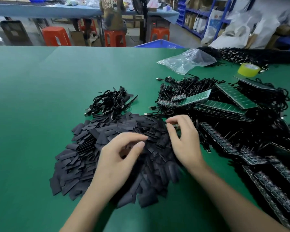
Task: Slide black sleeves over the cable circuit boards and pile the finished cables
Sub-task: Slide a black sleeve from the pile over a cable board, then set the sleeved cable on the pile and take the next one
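A big heap of flat black sleeves (pixel 84 154) lies on the green table (pixel 40 91) in front of me. My left hand (pixel 119 158) hovers over the heap with thumb and forefinger curved and apart, nothing between them. My right hand (pixel 184 136) pinches a small circuit board (pixel 175 126) at the heap's right edge; its cable is lost among the others. Behind the heap sits a small pile of sleeved cables (pixel 110 102). To the right lie strips of green circuit boards (pixel 231 97) tangled with black cables.
A clear plastic bag (pixel 187 61) and a yellow tape roll (pixel 248 69) lie at the far right. More black cables (pixel 258 56) stretch along the back right edge. Beyond the table a person sits on a red stool (pixel 115 38) at another bench.
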The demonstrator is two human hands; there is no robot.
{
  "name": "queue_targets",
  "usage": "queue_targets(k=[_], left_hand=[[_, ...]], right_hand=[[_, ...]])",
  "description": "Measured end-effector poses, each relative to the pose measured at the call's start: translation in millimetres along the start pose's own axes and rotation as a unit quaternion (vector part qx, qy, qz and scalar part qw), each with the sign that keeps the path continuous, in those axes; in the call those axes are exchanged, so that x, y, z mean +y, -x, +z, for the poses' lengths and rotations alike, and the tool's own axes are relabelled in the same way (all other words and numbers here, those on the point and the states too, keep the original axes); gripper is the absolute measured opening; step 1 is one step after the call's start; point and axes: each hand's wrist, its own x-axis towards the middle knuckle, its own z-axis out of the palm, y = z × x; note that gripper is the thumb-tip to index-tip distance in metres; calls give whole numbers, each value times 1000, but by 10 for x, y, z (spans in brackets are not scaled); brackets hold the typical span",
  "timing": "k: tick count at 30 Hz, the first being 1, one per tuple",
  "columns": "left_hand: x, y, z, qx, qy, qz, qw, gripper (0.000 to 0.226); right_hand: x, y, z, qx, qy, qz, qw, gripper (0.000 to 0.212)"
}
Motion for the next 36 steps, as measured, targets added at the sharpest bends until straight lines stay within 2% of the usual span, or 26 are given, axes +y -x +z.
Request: queue_targets(k=[7, 12, 18, 23, 32, 36], left_hand=[[217, -790, 750, -90, -151, 55, 983, 35], [274, -1308, 1325, -97, -233, 73, 965, 51], [266, -1618, 1638, -106, -313, 97, 939, 64], [196, -1732, 1658, -73, -352, 132, 924, 51], [336, -1787, 1531, 8, -283, 189, 940, 19], [575, -1880, 1397, 7, -283, 224, 932, 17]], right_hand=[[304, 133, -47, -67, -3, 37, 997, 29], [256, 125, -35, -113, 34, 82, 990, 37], [263, 106, -7, -136, 101, 81, 982, 41], [279, 97, 21, -135, 101, 70, 983, 41], [334, 96, 54, -118, 97, 55, 987, 50], [342, 100, 68, -117, 91, 56, 987, 55]])
